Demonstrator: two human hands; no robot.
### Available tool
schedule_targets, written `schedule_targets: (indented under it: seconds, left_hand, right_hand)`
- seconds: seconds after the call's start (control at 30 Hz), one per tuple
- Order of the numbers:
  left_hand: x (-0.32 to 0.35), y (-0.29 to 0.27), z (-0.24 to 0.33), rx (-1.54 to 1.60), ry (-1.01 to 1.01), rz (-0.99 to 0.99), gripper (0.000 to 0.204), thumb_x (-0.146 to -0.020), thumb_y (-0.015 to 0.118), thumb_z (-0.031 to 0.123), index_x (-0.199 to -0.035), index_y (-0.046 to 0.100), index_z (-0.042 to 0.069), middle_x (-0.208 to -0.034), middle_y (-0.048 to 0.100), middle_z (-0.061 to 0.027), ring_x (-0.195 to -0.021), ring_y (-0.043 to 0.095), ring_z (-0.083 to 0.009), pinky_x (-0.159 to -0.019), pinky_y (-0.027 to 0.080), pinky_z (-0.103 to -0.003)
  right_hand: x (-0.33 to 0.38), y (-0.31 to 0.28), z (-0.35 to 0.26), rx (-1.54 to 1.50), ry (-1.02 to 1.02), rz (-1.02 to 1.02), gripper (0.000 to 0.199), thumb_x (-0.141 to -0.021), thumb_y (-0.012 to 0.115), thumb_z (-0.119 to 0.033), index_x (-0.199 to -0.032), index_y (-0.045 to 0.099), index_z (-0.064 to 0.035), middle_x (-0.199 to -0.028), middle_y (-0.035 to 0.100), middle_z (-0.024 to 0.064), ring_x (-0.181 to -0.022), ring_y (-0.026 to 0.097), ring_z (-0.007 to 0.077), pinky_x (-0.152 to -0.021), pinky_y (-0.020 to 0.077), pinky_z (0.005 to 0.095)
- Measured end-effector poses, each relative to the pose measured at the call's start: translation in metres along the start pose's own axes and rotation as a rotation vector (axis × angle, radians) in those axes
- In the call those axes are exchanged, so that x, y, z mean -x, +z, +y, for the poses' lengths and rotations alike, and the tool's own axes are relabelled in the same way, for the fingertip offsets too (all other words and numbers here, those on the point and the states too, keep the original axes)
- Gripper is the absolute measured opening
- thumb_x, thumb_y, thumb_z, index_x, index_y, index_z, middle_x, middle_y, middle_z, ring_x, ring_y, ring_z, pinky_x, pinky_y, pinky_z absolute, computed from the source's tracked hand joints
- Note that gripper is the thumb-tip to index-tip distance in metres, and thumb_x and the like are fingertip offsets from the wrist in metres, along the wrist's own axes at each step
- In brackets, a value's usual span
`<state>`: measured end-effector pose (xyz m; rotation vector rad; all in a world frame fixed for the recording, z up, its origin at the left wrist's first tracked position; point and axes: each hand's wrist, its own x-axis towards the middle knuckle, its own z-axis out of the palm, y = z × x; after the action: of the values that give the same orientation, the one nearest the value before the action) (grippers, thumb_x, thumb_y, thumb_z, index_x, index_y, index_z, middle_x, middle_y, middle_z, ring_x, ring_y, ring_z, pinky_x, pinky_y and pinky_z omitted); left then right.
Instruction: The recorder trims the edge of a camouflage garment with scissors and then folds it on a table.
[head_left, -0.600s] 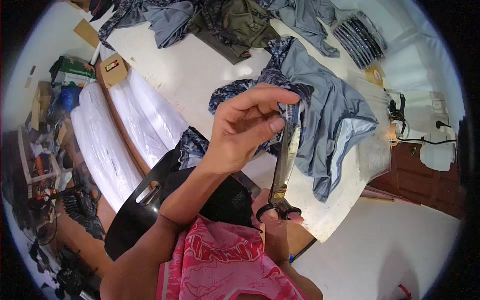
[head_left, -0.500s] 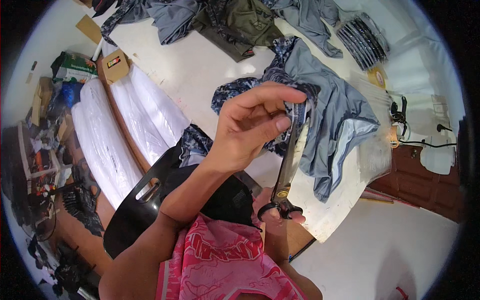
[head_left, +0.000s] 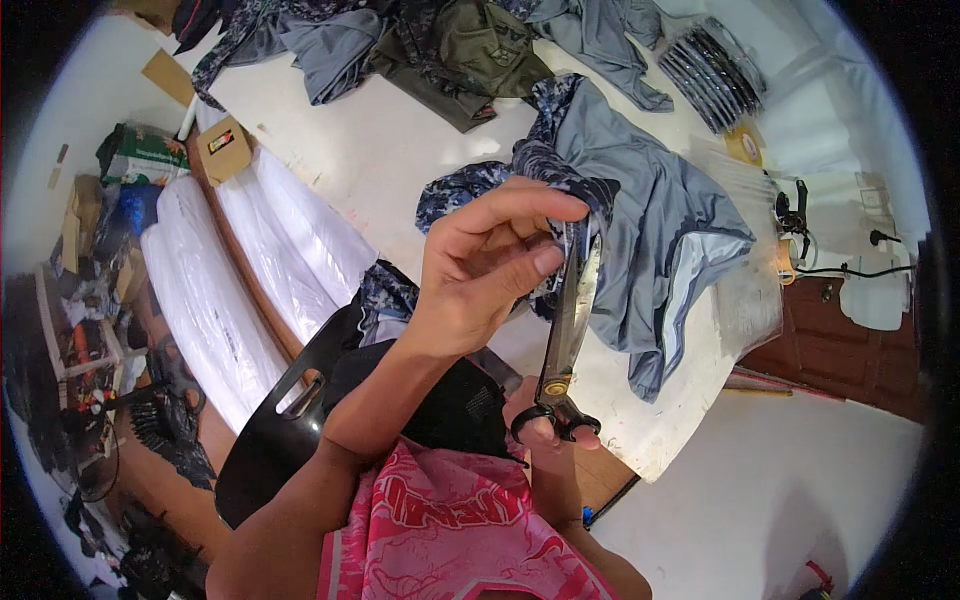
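My left hand (head_left: 478, 255) is closed, thumb and fingers pinching the edge of a grey garment with dark blue camouflage parts (head_left: 640, 190). It lifts that edge above the table, while the rest of the garment lies spread to the right and beyond. My right hand (head_left: 540, 425) grips a pair of scissors (head_left: 562, 340), its fingers in the black handle loops. The blades point up and away from me, slightly apart, with their tips at the cloth just below my left fingertips. Whether the blades touch the cloth, I cannot tell.
More grey and camouflage clothes (head_left: 470, 55) lie along the far side of the white table (head_left: 320, 150). Plastic-wrapped white rolls (head_left: 215, 300) stand left, near a black chair (head_left: 262, 450). A stack of black packets (head_left: 710, 75) and a tape roll (head_left: 742, 145) are at far right.
The whole view has shifted slightly. The scissor blades now look a little further apart beside the pinched edge. My left hand keeps its pinch on the cloth.
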<state>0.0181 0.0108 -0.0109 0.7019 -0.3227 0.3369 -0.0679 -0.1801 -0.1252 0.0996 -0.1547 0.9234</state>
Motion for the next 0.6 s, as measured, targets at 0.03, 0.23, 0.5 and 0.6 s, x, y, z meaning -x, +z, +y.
schedule_targets:
  seconds: [0.03, 0.23, 0.5, 0.6]
  left_hand:
    - [0.0, 0.001, 0.0, -0.005, 0.022, 0.002, 0.033, -0.083, 0.057, -0.012, -0.115, 0.058, -0.005, -0.108, 0.053, -0.0061, -0.091, 0.05, -0.0084, -0.075, 0.039, -0.021]
    - [-0.001, 0.005, 0.0, 0.021, 0.013, 0.023, 0.034, -0.083, 0.055, -0.013, -0.116, 0.058, -0.005, -0.111, 0.054, -0.0069, -0.092, 0.05, -0.0091, -0.077, 0.039, -0.021]
    - [0.002, -0.006, 0.001, -0.012, 0.014, -0.005, 0.033, -0.085, 0.053, -0.013, -0.116, 0.058, -0.004, -0.11, 0.054, -0.0064, -0.086, 0.049, -0.007, -0.07, 0.037, -0.019]
    - [0.004, -0.01, 0.001, -0.016, 0.013, -0.006, 0.033, -0.085, 0.053, -0.012, -0.117, 0.058, -0.004, -0.11, 0.054, -0.0062, -0.082, 0.048, -0.0066, -0.069, 0.037, -0.019]
  right_hand:
    - [-0.002, 0.001, 0.0, 0.046, -0.015, -0.026, 0.052, -0.058, 0.09, -0.021, -0.098, 0.062, -0.0046, -0.07, 0.055, 0.0109, -0.049, 0.047, 0.0071, -0.037, 0.0376, 0.0155]
    - [-0.012, 0.007, -0.013, -0.016, 0.055, -0.112, 0.053, -0.06, 0.089, -0.016, -0.1, 0.058, -0.0015, -0.075, 0.055, 0.0131, -0.051, 0.049, 0.0072, -0.037, 0.0402, 0.0171]
    - [-0.021, 0.014, -0.012, 0.036, 0.095, -0.149, 0.068, -0.057, 0.09, -0.015, -0.109, 0.05, 0.0043, -0.077, 0.056, 0.0136, -0.054, 0.05, 0.0089, -0.038, 0.0426, 0.0169]
    - [-0.019, 0.02, -0.002, 0.006, -0.018, -0.02, 0.072, -0.056, 0.091, -0.018, -0.108, 0.049, 0.0075, -0.075, 0.056, 0.012, -0.054, 0.049, 0.0075, -0.037, 0.041, 0.0168]
